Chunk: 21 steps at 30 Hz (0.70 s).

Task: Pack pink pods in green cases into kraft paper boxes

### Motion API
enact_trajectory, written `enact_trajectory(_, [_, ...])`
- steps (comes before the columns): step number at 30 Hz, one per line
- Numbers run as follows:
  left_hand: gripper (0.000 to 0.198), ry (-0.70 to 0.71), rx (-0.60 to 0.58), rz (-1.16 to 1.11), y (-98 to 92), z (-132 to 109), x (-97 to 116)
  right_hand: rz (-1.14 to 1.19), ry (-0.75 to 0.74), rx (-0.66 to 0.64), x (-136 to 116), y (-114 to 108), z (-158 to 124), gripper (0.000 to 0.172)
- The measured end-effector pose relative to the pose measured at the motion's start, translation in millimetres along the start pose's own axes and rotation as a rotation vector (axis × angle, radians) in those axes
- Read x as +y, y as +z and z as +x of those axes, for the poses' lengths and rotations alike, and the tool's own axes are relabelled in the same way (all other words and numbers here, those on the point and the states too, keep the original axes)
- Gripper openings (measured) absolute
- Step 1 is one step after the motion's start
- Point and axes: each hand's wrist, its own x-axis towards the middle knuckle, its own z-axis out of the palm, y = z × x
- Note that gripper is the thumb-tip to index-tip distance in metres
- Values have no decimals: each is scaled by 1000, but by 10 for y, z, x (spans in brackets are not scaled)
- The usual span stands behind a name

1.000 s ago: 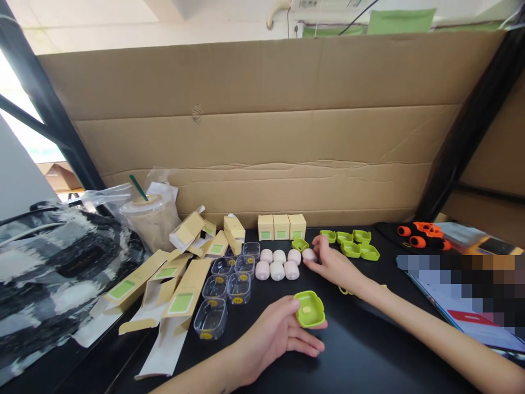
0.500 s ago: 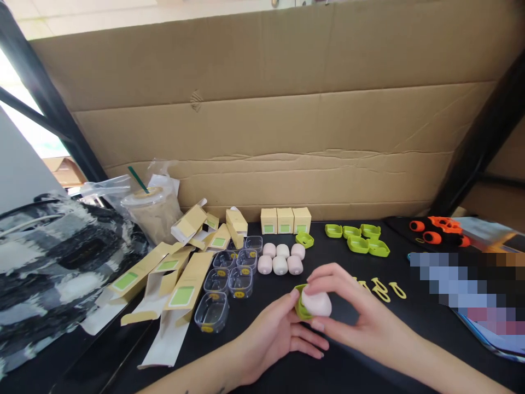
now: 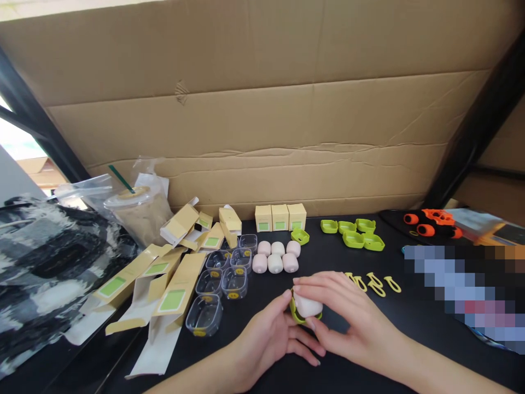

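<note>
My left hand [image 3: 268, 336] holds a lime-green silicone case cover [image 3: 294, 314], thumb on its near side and the other fingers beneath. My right hand [image 3: 350, 314] has its fingers closed over a pale pink rounded case [image 3: 308, 308], which sits partly inside the cover. Part of both is hidden under the right fingers. Just beyond the hands, several matching pale rounded cases [image 3: 275, 264] stand in two rows. A single green cover piece [image 3: 300, 236] lies behind them. Several yellow-green strap loops [image 3: 376, 288] rest past my right hand.
Clear plastic boxes [image 3: 204, 316] and opened cardboard cartons [image 3: 174, 298] cover the left side. Three small closed boxes [image 3: 280, 218] stand at the back. More green covers [image 3: 363, 241], an orange-and-black toy [image 3: 438, 223] and a blurred screen lie right. A drink cup [image 3: 141, 216] stands back left.
My right hand has turned further over the pale case, its fingers now covering more of it. The case sits lower and deeper in the green cover. The view has shifted slightly.
</note>
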Motion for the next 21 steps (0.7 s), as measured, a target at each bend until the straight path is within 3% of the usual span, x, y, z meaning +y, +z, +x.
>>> enact_trajectory(12, [60,-3,-111,-105,9,8,-23,5,11,-7,-6,51,-14,47])
enact_trajectory(21, [43,16,-207,-161,-24,23,-84,46,42,10,-33,69,-15,31])
